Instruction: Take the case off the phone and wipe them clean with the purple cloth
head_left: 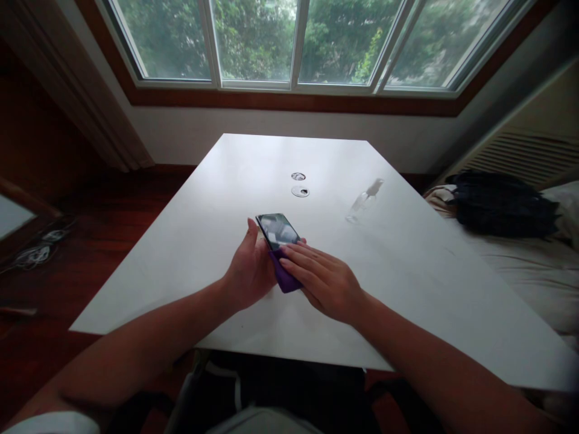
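A smartphone (277, 229) with a dark, reflective screen lies tilted in my left hand (253, 265), whose thumb stands up along its left edge. My right hand (323, 277) rests over the phone's lower part, fingers laid together on a purple cloth (284, 278). The cloth covers the near end of the screen and hangs down toward me. Both hands are just above the white table (217, 241). How the fingers underneath the phone are placed is hidden.
A clear spray bottle (365, 200) lies on its side to the right. Two round cable grommets (300, 191) sit in the tabletop beyond the phone. A dark bundle (502, 204) rests on a bed at the right, and a window (294, 42) is ahead.
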The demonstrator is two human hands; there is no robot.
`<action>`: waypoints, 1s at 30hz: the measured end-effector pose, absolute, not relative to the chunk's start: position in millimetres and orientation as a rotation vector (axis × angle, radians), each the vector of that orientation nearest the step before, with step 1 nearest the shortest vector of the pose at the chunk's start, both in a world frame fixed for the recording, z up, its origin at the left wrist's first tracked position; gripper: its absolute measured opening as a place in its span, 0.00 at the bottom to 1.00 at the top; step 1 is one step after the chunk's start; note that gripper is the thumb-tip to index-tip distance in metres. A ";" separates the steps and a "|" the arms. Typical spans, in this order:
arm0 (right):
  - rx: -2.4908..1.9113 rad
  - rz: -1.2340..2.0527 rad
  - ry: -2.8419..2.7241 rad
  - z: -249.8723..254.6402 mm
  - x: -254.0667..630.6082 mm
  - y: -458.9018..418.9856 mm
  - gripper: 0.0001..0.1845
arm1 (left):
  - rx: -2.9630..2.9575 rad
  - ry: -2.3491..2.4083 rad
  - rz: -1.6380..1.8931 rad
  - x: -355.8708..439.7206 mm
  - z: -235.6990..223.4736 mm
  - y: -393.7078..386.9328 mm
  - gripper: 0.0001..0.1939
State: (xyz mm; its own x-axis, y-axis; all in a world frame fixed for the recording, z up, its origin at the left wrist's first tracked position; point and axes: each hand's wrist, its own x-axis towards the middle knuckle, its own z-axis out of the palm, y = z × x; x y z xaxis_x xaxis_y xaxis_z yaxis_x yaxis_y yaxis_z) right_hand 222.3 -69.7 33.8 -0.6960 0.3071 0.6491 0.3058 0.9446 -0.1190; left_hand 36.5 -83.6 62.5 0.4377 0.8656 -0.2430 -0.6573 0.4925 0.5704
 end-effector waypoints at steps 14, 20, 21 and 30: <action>-0.768 -0.164 -2.560 26.9 206.6 -65.1 0.32 | 0.463 0.613 0.972 37.9 43.0 -79.4 0.41; -0.897 -0.167 -2.340 26.3 214.6 -58.0 0.42 | 0.522 0.588 0.953 44.0 42.3 -79.9 0.39; -0.875 -0.172 -2.314 26.1 214.8 -58.7 0.43 | 0.528 0.584 0.957 43.7 42.4 -80.0 0.39; -0.638 -0.068 -2.650 21.4 197.6 -75.0 0.32 | 0.391 0.727 0.945 36.5 41.5 -76.8 0.45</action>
State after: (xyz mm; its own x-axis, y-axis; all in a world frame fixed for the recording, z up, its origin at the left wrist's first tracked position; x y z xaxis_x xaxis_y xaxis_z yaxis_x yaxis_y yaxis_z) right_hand 197.6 -75.0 21.4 -0.8104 0.4257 0.4026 0.4458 0.8939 -0.0478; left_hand 36.5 -76.8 41.5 0.3781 0.8402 -0.3888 -0.5911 0.5423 0.5970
